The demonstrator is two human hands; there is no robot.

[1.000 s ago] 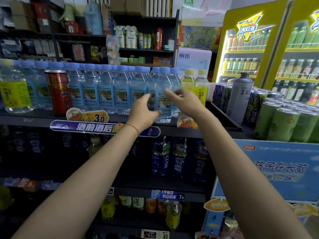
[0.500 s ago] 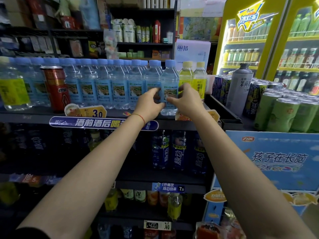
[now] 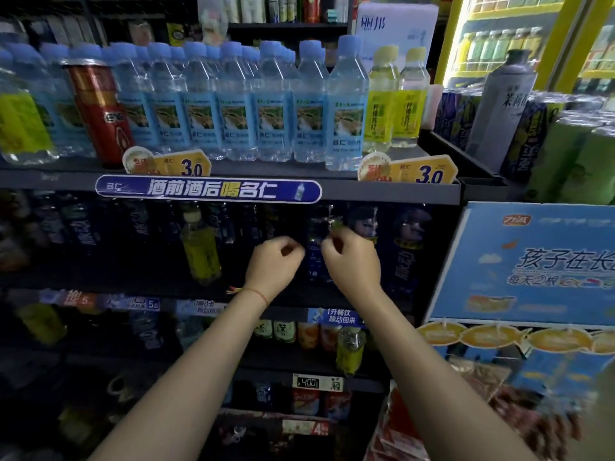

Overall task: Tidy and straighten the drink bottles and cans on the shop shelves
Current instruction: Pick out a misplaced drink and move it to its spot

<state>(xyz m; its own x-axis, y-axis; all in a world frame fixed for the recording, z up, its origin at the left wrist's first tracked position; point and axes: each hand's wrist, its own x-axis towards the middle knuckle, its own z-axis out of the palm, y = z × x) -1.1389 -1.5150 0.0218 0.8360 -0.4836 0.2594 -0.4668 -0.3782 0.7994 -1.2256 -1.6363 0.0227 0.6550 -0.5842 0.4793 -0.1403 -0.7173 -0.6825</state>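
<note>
Flanking dark blue bottle (image 3: 315, 257) on dim second shelf (image 3: 100, 284), hands' grip unclear.

A single wide-angle camera worn on the person's head looks forward and slightly down, close to the shop shelves (image 3: 233, 194). The top shelf sits high in the view, the darker lower shelves fill the middle, and both forearms reach in from the bottom edge. Straight lines bow toward the edges.
</note>
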